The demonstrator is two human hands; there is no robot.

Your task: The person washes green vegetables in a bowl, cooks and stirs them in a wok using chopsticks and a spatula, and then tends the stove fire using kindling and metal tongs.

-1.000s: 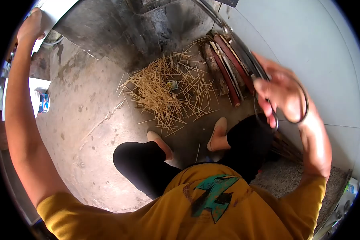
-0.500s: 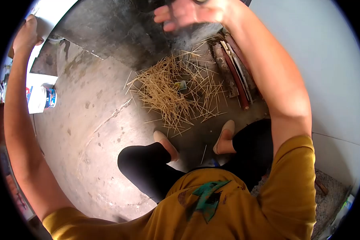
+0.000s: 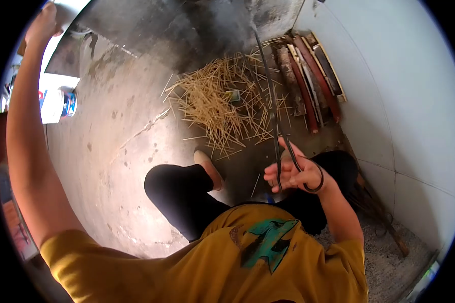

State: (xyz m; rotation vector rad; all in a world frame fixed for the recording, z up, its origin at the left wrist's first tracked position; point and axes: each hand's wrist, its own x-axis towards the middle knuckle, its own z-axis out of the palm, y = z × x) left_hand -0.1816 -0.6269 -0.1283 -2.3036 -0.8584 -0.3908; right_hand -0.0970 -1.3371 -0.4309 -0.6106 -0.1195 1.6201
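My right hand (image 3: 301,171) is in front of my right knee, holding long black metal fire tongs (image 3: 273,108). One looped handle curves around the thumb side, and the fingers lie spread along the other arm. The tongs reach up and away toward the dark, sooty surface (image 3: 151,30), where their tips are lost in smoke. At the upper left, my left hand (image 3: 43,22) is raised against the edge of a bright white surface (image 3: 73,10); its fingers are largely hidden. A loose heap of thin sticks (image 3: 212,101) lies on the floor beyond my feet.
Split wood pieces (image 3: 313,81) lie beside the white wall (image 3: 384,76) on the right. A small printed packet (image 3: 232,95) sits on the sticks. A white and blue bucket (image 3: 68,103) stands at left. More wood (image 3: 384,222) is behind my right knee.
My right hand has come down and back from the top of the view, and the long tongs now show in it. Smoke has thickened at the top. My left hand stays at the white edge.
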